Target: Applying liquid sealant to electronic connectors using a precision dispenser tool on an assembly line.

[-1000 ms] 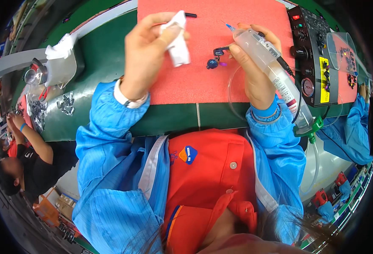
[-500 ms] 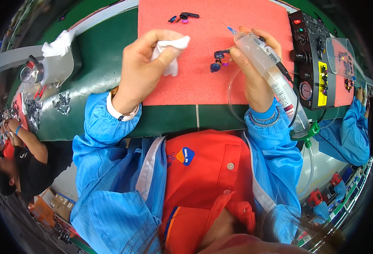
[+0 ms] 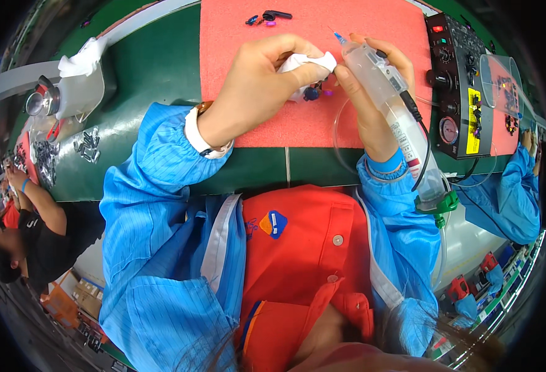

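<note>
My left hand [image 3: 257, 93] pinches a folded white cloth [image 3: 316, 63] between thumb and fingers, above the pink mat [image 3: 242, 133]. My right hand [image 3: 375, 121] is closed round a clear glue-dispensing syringe [image 3: 378, 80], whose blue needle tip points up and left. The thumb and fingertips of that hand also hold a small black earphone part with dark-blue and purple pieces [image 3: 312, 93] hanging from it. The cloth meets this part right beside my right thumb and covers most of it. A similar black part [image 3: 277, 14] with loose coloured pieces lies at the mat's far side.
A black dispenser control box [image 3: 459, 93] stands at the right, joined to the syringe by a cable and tube. Small black parts [image 3: 88, 146] are scattered on the green table, left, near a clear bottle [image 3: 84, 93]. A person in black sits at far left; blue sleeves show at right.
My left hand has moved right with the cloth, from apart to against the small part in my right hand. The right hand has stayed nearly in place.
</note>
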The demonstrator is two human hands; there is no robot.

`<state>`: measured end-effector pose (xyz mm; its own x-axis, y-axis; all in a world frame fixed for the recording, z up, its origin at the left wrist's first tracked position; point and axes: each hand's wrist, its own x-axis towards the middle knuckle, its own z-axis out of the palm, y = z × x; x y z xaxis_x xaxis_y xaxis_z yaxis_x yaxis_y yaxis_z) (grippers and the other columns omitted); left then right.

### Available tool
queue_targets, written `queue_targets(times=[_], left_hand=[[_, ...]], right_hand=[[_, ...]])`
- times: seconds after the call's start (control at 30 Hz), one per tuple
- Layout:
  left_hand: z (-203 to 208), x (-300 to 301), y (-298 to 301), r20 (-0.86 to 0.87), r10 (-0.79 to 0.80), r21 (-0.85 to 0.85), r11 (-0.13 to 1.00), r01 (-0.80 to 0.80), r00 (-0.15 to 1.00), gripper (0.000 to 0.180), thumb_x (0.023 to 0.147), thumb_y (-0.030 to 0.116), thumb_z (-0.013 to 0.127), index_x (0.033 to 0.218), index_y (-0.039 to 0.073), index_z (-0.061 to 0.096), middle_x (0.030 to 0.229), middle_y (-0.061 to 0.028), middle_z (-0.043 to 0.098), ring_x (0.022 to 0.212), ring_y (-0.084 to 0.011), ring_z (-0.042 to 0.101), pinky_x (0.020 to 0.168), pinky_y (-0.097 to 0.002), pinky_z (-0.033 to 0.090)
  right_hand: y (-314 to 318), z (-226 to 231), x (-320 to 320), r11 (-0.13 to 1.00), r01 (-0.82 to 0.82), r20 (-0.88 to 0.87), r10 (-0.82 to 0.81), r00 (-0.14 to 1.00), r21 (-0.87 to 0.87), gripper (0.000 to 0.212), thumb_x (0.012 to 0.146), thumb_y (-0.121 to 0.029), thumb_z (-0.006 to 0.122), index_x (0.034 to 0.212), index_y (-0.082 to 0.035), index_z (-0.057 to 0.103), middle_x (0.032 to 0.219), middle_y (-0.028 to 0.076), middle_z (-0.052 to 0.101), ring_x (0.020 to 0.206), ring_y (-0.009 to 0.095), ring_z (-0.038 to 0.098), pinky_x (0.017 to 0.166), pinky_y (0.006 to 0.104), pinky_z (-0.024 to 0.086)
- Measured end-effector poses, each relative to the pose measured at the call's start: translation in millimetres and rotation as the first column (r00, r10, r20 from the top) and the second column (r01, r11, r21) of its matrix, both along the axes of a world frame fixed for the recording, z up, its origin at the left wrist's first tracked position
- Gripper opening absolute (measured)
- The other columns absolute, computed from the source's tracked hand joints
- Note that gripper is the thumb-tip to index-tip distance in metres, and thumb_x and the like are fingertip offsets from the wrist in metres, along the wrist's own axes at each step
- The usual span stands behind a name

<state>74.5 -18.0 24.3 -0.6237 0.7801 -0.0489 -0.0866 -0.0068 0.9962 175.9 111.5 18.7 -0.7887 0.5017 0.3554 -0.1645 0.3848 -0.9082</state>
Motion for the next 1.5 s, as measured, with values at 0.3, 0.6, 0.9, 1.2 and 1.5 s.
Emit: queue_targets(times=[0.3, 0.6, 0.9, 1.2, 1.5], left_hand=[[-3.7, -10.8, -4.6, 0.035, -0.084, -0.067, 0.994, 0.086, 0.996, 0.012, 0.078, 0.008, 0.061, 0.087, 0.000, 0.060, 0.069, -0.0031, 0.060, 0.058, -0.0077, 0.056, 0.048, -0.0191, 0.043], [14.0, -14.7, -43.1, -0.153, -0.029, -0.136, 0.991, 0.008, 0.988, 0.017, 0.074, 0.000, 0.060, 0.090, 0.001, 0.059, 0.076, -0.0050, 0.060, 0.067, -0.0140, 0.059, 0.060, -0.0250, 0.047], [18.4, -23.8, -44.6, -0.640, -0.114, -0.055, 0.993, 0.103, 0.760, 0.026, 0.067, 0.003, 0.068, 0.091, 0.001, 0.059, 0.080, -0.0098, 0.060, 0.073, -0.0202, 0.060, 0.066, -0.0274, 0.048], [3.2, 2.4, -9.3, -0.306, -0.080, -0.098, 0.994, 0.052, 0.949, 0.020, 0.073, 0.012, 0.068, 0.082, -0.003, 0.059, 0.061, -0.0070, 0.059, 0.049, -0.0085, 0.055, 0.044, -0.0209, 0.044], [0.0, 0.7, -7.4, -0.301, -0.074, -0.125, 0.991, 0.037, 0.951, 0.018, 0.073, 0.012, 0.068, 0.081, -0.002, 0.060, 0.060, -0.0058, 0.058, 0.052, -0.0076, 0.055, 0.045, -0.0205, 0.043]], right_hand=[[-0.6, -1.2, -3.7, 0.956, -0.080, 0.042, 0.095, 0.995, -0.281, 0.046, 0.072, 0.004, 0.063, 0.112, -0.002, 0.040, 0.109, 0.015, 0.052, 0.098, 0.019, 0.053, 0.081, 0.0280, 0.045], [0.0, -0.5, -2.8, 0.898, -0.049, -0.012, 0.049, 0.999, -0.436, 0.046, 0.073, 0.003, 0.063, 0.112, -0.003, 0.039, 0.109, 0.015, 0.052, 0.095, 0.019, 0.054, 0.074, 0.0298, 0.050], [-4.1, 7.2, -0.3, 0.893, -0.063, -0.001, 0.070, 0.998, -0.445, 0.048, 0.073, 0.004, 0.063, 0.113, -0.003, 0.038, 0.113, 0.016, 0.049, 0.096, 0.020, 0.054, 0.076, 0.0294, 0.049], [-2.2, 2.7, -1.1, 0.933, -0.031, 0.026, 0.043, 0.999, -0.358, 0.047, 0.072, 0.003, 0.064, 0.112, -0.004, 0.039, 0.111, 0.015, 0.051, 0.099, 0.019, 0.052, 0.080, 0.0281, 0.047], [-1.8, 4.4, -1.3, 0.906, -0.043, 0.072, 0.081, 0.994, -0.421, 0.047, 0.073, 0.004, 0.063, 0.113, -0.004, 0.038, 0.112, 0.015, 0.049, 0.101, 0.020, 0.052, 0.081, 0.0297, 0.047]])
